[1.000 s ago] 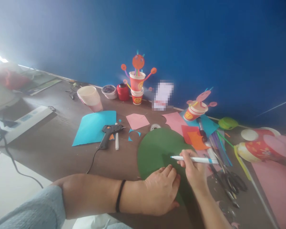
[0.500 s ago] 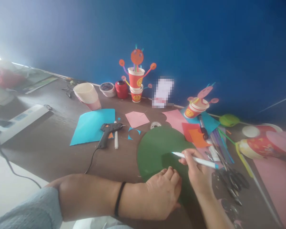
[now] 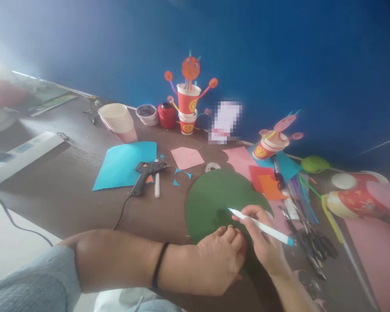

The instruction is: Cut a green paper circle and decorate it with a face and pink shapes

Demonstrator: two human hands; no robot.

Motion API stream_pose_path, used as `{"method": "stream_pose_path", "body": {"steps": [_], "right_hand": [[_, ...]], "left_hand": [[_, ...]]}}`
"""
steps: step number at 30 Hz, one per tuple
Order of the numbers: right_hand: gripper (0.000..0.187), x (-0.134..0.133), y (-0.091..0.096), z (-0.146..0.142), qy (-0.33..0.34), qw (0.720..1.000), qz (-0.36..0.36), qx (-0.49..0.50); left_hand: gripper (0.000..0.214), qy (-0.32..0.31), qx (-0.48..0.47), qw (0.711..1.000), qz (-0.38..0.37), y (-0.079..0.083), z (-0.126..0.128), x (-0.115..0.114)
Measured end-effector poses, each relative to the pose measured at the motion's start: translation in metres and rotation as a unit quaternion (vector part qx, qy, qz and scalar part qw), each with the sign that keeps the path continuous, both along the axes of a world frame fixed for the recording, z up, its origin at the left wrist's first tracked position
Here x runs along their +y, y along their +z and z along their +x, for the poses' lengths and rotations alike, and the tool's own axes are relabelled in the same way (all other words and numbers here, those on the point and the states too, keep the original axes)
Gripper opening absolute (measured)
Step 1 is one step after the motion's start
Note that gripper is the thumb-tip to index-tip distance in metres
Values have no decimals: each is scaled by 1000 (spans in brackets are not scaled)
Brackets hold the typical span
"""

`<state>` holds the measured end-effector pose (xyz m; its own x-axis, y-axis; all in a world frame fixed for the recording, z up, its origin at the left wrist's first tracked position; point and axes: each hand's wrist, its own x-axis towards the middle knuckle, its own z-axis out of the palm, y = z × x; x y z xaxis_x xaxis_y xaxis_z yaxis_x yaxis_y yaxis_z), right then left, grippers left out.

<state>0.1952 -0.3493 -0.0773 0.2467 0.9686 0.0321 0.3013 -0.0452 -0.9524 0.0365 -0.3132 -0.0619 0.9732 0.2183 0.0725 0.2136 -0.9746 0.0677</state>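
Observation:
My right hand [image 3: 263, 242] grips a white marker [image 3: 266, 229] with a light blue tip and end. Its bare tip points left, over the round dark green mat [image 3: 211, 195]. My left hand [image 3: 222, 260] is closed on the mat's near part, with the fingers curled under. Whatever those fingers hold is hidden; only a bit of reddish pink shows at the hand's lower edge. A black band circles the left wrist. To the right of my right hand lie several scissors [image 3: 315, 245].
A black glue gun [image 3: 146, 173] rests on blue paper [image 3: 117, 162], its cord trailing toward my left arm. Paper-cup figures [image 3: 188, 97] stand by the blue wall, near stacked cups [image 3: 117, 121]. Orange paper [image 3: 269, 186] and pink sheets [image 3: 377, 260] lie on the right.
My right hand has moved slightly left and down with the marker, bringing its tip closer to my left hand. My left hand stays closed on the mat. The camera view has shifted a little.

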Motion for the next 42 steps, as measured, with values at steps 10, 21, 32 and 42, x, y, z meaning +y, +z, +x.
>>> {"method": "stream_pose_path", "body": {"steps": [10,21,32,42], "right_hand": [[20,2,3,1,1,999,-15,-34],[19,6,1,3,-5,1000,-12,-16],[23,-1,6,-7,-60,991,41,-117],[22,4,3,-10,-52,987,31,-151]], "left_hand": [[51,-1,-3,997,72,0,-10,-15],[52,6,-12,997,78,0,-10,-17],[48,-1,-23,995,101,-5,-11,-18],[50,16,-49,992,117,-13,-7,-19]]}}
